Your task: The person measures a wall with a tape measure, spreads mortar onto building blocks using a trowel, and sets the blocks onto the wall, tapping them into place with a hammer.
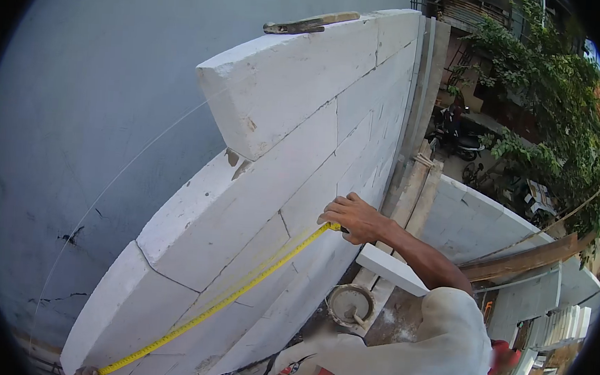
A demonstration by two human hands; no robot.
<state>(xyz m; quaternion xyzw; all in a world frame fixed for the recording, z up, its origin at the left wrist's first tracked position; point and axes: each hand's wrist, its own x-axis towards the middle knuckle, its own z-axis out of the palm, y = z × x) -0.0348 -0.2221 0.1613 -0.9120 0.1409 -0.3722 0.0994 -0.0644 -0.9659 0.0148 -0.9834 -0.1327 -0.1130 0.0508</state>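
A yellow tape measure (238, 292) is stretched slantwise along the face of a white block wall (302, 153). My right hand (356, 218) is closed around its upper end, fingers bent close to the wall. A small dark part shows under that hand, but I cannot tell whether it is the case. At the lower left edge, my left hand (86, 374) pinches the tape's other end; only a few fingers show. On top of the wall lies a hammer (310, 24) with a worn handle.
A thin string (119, 169) runs beside the grey wall (114, 80). Below my right arm are a loose white block (392, 269) and a round bucket (350, 305) of mortar-like material. Planks (515, 259), stacked blocks (566, 327), a motorbike (458, 134) and a tree (527, 71) lie beyond.
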